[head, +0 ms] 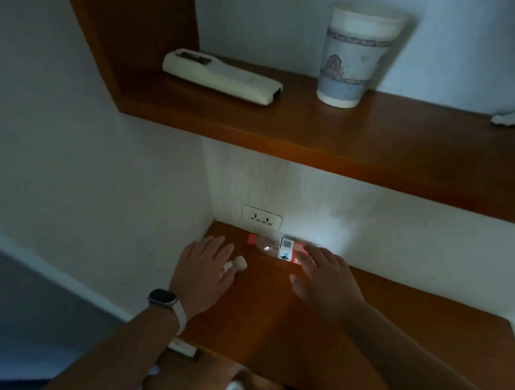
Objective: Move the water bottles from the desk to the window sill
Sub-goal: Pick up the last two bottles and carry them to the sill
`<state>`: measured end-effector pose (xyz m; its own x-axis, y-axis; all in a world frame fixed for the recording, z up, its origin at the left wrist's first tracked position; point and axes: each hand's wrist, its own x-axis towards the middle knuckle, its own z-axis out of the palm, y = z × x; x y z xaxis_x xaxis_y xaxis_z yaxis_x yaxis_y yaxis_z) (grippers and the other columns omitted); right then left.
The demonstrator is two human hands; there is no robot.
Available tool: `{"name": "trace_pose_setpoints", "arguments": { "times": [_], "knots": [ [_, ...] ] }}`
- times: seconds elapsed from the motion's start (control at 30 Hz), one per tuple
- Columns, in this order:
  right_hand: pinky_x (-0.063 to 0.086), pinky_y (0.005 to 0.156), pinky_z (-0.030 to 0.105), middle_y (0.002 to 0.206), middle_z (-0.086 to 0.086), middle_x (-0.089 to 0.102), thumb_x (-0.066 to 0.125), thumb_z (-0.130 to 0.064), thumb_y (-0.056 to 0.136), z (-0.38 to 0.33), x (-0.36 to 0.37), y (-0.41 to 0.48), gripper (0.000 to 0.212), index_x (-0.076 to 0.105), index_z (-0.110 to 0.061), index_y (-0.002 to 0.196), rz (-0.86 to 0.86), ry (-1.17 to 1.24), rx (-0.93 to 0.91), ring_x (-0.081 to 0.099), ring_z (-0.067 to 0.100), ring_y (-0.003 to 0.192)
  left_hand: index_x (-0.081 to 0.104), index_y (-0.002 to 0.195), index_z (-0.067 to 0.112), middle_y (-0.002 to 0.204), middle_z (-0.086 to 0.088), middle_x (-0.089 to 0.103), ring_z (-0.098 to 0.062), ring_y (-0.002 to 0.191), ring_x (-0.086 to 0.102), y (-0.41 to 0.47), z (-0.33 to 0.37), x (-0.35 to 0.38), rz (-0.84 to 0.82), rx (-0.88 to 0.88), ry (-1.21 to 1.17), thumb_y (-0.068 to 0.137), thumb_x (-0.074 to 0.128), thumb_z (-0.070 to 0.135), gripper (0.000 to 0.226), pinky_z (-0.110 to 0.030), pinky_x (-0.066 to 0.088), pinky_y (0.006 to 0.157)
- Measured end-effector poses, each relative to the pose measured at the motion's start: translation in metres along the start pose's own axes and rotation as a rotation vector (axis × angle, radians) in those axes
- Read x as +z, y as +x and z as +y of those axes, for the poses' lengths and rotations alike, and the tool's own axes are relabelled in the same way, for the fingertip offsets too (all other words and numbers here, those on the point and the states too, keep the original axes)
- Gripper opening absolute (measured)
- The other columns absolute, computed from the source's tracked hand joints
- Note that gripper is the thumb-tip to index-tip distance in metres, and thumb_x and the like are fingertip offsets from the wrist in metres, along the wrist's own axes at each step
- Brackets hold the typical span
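Student: Grip of each hand?

Tutor: Right hand (326, 280), lower centre: fingers straight and apart, tips at the label of the bottle (277, 248), clasping nothing; contact cannot be confirmed. Left hand (202, 268), just left of it: fingers straight over a white cap (240, 262). Whether thumb and finger pinch the cap cannot be told, nor whether a second bottle lies under the palm.

Student: Position of the bottle?

Tutor: On its side on the desk (275, 326), lower centre, against the wall (280, 189), red cap pointing frame-left, just below the socket (261, 217). No sill is in view; the carry is not yet begun.

Student: Likely failures?

Tutor: A round bottle on its side probably rolls if fingertips push before they close, and the wall leaves little room behind it for fingers. Dim light makes a misjudged reach likelier. A steep lift could strike the shelf (340, 139) above, where a cup (348, 58) stands and a remote (222, 77) lies.
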<state>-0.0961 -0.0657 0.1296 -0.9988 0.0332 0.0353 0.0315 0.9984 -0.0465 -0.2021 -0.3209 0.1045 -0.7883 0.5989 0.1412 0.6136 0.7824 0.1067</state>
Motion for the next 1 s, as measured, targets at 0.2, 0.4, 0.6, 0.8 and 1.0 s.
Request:
{"name": "trace_pose_setpoints", "arguments": {
  "times": [0.2, 0.4, 0.6, 0.8, 1.0],
  "knots": [
    [0.043, 0.096, 0.038, 0.133, 0.003, 0.055, 0.049, -0.049, 0.092, 0.026, 0.033, 0.041, 0.050, 0.050, -0.018, 0.132, -0.023, 0.055, -0.048, 0.052, 0.020, 0.119, 0.065, 0.127, 0.014, 0.132, -0.013, 0.064, -0.034, 0.118, 0.061, 0.013, -0.016, 0.036, -0.134, -0.151, -0.049, 0.088, 0.050, 0.049, 0.055, -0.050, 0.049, 0.095],
    [0.051, 0.085, 0.035, 0.125, 0.004, 0.060, 0.062, -0.044, 0.086, 0.052, 0.077, 0.073, 0.053, 0.050, -0.016, 0.129, -0.084, 0.090, -0.073, 0.059, 0.021, 0.108, 0.045, 0.146, 0.021, 0.151, -0.005, 0.045, -0.025, 0.136, 0.042, 0.010, -0.020, 0.072, -0.255, -0.433, -0.144, 0.099, 0.046, 0.049, 0.054, -0.042, 0.037, 0.107],
    [0.048, 0.096, 0.037, 0.132, 0.004, 0.054, 0.058, -0.045, 0.088, 0.063, 0.111, 0.094, 0.058, 0.042, -0.017, 0.136, -0.150, 0.123, -0.069, 0.055, 0.023, 0.118, 0.049, 0.138, 0.023, 0.136, -0.002, 0.055, -0.023, 0.120, 0.054, -0.003, -0.022, 0.093, -0.308, -0.516, -0.177, 0.093, 0.056, 0.051, 0.054, -0.039, 0.045, 0.096],
    [0.046, 0.101, 0.040, 0.139, 0.006, 0.050, 0.060, -0.046, 0.087, 0.062, 0.130, 0.108, 0.065, 0.035, -0.018, 0.141, -0.235, 0.126, -0.063, 0.053, 0.025, 0.124, 0.036, 0.145, 0.026, 0.133, -0.001, 0.056, -0.021, 0.117, 0.057, -0.003, -0.028, 0.109, -0.389, -0.550, -0.192, 0.084, 0.065, 0.059, 0.076, -0.037, 0.049, 0.095],
    [0.053, 0.090, 0.043, 0.136, 0.006, 0.050, 0.066, -0.045, 0.084, 0.059, 0.144, 0.114, 0.073, 0.031, -0.017, 0.141, -0.316, 0.228, 0.040, 0.050, 0.024, 0.122, 0.033, 0.146, 0.027, 0.131, -0.001, 0.055, -0.021, 0.114, 0.058, -0.001, -0.029, 0.114, -0.442, -0.586, -0.187, 0.081, 0.070, 0.055, 0.079, -0.038, 0.050, 0.094]
  ]
}}
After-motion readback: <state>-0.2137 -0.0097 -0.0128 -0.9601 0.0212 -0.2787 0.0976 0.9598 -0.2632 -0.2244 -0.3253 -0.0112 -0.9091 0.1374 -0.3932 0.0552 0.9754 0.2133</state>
